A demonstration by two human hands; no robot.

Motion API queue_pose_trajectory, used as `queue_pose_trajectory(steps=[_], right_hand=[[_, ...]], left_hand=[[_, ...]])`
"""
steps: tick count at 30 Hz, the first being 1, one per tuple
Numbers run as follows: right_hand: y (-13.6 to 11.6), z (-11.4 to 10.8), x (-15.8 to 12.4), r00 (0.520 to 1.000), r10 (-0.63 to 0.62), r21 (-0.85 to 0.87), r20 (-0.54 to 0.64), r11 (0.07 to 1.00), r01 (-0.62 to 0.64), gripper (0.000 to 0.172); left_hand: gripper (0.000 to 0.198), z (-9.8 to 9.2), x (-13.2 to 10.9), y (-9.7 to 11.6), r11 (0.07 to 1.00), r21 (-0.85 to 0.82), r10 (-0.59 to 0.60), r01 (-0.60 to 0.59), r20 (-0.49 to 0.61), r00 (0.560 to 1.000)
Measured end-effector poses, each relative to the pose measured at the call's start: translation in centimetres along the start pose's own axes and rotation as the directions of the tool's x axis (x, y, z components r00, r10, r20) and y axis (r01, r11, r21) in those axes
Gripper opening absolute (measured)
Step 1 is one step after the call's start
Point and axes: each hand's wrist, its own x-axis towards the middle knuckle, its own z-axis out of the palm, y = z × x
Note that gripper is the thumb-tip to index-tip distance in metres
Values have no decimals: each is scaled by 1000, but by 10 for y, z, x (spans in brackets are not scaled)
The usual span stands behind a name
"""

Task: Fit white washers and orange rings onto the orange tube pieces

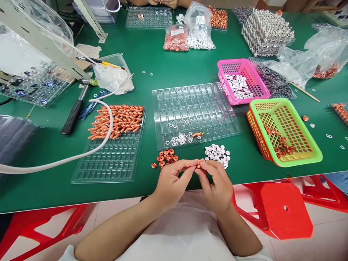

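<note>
My left hand [174, 179] and my right hand [216, 183] meet above the table's front edge. Their fingertips pinch a small copper-coloured part [198, 165] between them, mostly covered by the fingers. Just behind my left hand lies a pile of round copper-coloured caps [166, 156]. White discs [217, 153], some with dark marks, are heaped behind my right hand. Farther back, a clear compartment tray [190, 112] bears white rings [181, 139] and one copper-coloured elbow-shaped piece [196, 134] near its front side.
At left, another clear tray [108, 159] carries rows of copper-coloured parts [119, 119], beside a hammer [73, 114]. A white cable [89, 154] arches over that tray. Pink [223, 67] and green [315, 156] baskets stand at right. Across the table are another person's hands [165, 3].
</note>
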Motion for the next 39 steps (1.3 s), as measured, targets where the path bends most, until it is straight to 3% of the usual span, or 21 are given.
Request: queue_pose_trajectory(steps=[7, 12, 15, 18, 21, 23, 25, 28, 35, 39], right_hand=[[-2, 1, 4, 997, 83, 31, 4, 996, -83, 28], [1, -2, 10, 961, 241, 179, 132, 948, -263, 16], [6, 3, 21, 909, 328, 380, 257, 831, -407, 7], [9, 13, 32, 848, 389, 566, 360, 632, -530, 11], [8, 19, 33, 799, 403, 640, 446, 480, -599, 17], [7, 18, 27, 790, 377, 640, 484, 463, -613, 18], [5, 15, 20, 796, 342, 632, 500, 485, -605, 16], [1, 11, 12, 803, 311, 627, 508, 505, -593, 13], [-7, 7, 8, 771, 349, 646, 532, 422, -637, 14], [-1, 4, 1, 778, 324, 678, 538, 381, -628, 15]], left_hand=[[37, -3, -7, -4, 943, 215, 228, -253, 138, 964], [31, -8, -1, -2, 948, 195, 225, -253, 154, 962], [20, -15, 10, 5, 980, 125, 141, -152, 95, 986], [15, -27, 16, 14, 999, 41, 26, -26, 12, 1000], [21, -39, 12, 19, 998, 41, 53, -51, -46, 998], [24, -45, 6, 19, 972, 118, 206, -201, -31, 978], [27, -47, -1, 16, 910, 199, 365, -363, 31, 931], [31, -45, -6, 8, 830, 243, 494, -502, 99, 864], [24, -40, -7, 4, 751, 292, 580, -593, 139, 803], [22, -39, -7, 4, 705, 333, 605, -626, 179, 776]])
